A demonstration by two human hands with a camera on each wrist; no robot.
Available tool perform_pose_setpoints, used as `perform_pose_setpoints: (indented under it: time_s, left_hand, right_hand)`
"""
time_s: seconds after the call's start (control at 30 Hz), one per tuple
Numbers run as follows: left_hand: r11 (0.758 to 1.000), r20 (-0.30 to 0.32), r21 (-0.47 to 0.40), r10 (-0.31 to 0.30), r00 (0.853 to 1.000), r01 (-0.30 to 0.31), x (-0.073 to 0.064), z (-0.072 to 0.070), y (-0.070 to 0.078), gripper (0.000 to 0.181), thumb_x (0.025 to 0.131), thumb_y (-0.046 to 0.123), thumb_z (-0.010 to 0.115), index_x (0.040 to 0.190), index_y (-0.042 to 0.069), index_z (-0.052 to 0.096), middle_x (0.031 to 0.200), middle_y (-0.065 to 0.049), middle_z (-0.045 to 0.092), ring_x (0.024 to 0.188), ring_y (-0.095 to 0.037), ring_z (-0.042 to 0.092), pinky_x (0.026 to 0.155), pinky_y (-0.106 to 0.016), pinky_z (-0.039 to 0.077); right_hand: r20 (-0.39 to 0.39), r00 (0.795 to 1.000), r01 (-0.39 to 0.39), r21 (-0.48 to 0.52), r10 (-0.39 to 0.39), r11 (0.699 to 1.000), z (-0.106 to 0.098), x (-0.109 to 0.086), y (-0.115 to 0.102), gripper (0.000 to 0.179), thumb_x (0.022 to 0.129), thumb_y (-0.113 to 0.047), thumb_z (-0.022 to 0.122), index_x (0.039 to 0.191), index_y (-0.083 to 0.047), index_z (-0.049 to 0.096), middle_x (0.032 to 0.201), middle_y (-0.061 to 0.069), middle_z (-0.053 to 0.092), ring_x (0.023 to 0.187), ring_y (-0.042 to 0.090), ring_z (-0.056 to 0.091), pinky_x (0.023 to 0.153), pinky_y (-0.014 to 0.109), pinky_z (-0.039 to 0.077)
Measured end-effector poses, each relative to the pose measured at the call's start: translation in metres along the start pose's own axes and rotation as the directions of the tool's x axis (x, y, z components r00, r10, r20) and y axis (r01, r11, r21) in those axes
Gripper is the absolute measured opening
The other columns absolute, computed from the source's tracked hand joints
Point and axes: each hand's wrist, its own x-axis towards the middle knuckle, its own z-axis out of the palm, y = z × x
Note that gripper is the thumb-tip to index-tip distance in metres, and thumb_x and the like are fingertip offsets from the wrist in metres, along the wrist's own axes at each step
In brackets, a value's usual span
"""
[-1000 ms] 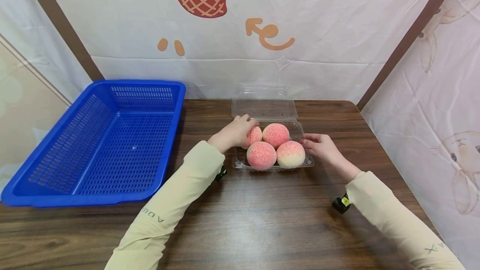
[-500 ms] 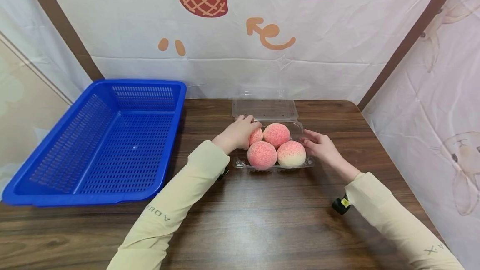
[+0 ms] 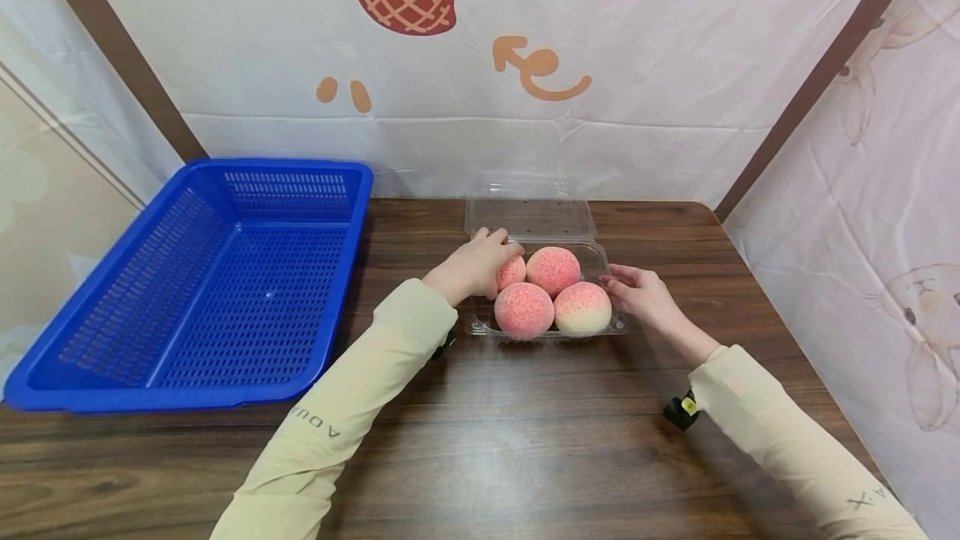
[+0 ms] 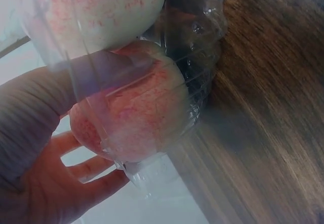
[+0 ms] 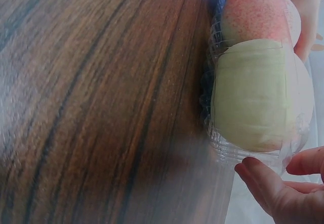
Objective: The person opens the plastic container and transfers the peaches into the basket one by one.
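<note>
A clear plastic clamshell box [image 3: 617, 326] stands on the table with several pink-and-cream peaches in it. Its lid [image 3: 528, 221] is folded back toward the curtain. My left hand [image 3: 468, 267] grips the back-left peach [image 3: 512, 272]; in the left wrist view the thumb lies across that peach [image 4: 147, 113] inside the see-through wall, with the other fingers on its far side. Beside it sit the back-right peach [image 3: 553, 270], the front-left peach [image 3: 523, 312] and the front-right peach [image 3: 582, 309]. At the box's right end my right hand [image 3: 647, 297] pinches the wall between thumb and fingers.
A large blue plastic basket [image 3: 352, 273] with slotted walls stands to the left, with nothing inside. The brown wood-grain table [image 3: 510, 440] runs back to a printed white curtain [image 3: 450, 140]. Another curtain [image 3: 900, 215] hangs along the right side.
My left hand has shifted very slightly right at the back-left peach. The right hand stays at the box's right end, and the box and peaches are practically still.
</note>
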Motion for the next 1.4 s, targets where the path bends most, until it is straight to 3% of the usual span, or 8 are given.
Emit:
perform_pose_setpoints:
  time_s: [0.67, 1.4]
  left_hand:
    - [0.999, 0.063, -0.007, -0.040, 0.997, 0.041, 0.002, -0.007, 0.001, 0.069, 0.061, 0.007, 0.077, 0.125, 0.015, 0.052, 0.121, -0.011, 0.042, 0.108, -0.031, 0.036, 0.081, -0.038, 0.045]
    - [0.999, 0.033, 0.027, -0.028, 0.999, 0.027, 0.001, -0.015, 0.004, 0.074, 0.058, 0.013, 0.082, 0.126, 0.016, 0.052, 0.123, -0.010, 0.041, 0.107, -0.032, 0.037, 0.080, -0.039, 0.046]
  right_hand:
    - [-0.013, 1.000, -0.001, -0.012, 0.001, 1.000, 0.002, 0.004, -0.001, 0.045, 0.095, -0.005, 0.039, 0.134, 0.015, 0.028, 0.128, 0.030, 0.044, 0.116, 0.035, 0.046, 0.086, 0.036, 0.047]
    - [-0.029, 1.000, 0.001, -0.041, -0.002, 0.999, 0.001, 0.004, 0.000, 0.045, 0.095, -0.007, 0.041, 0.134, 0.014, 0.031, 0.127, 0.028, 0.047, 0.113, 0.034, 0.049, 0.081, 0.031, 0.049]
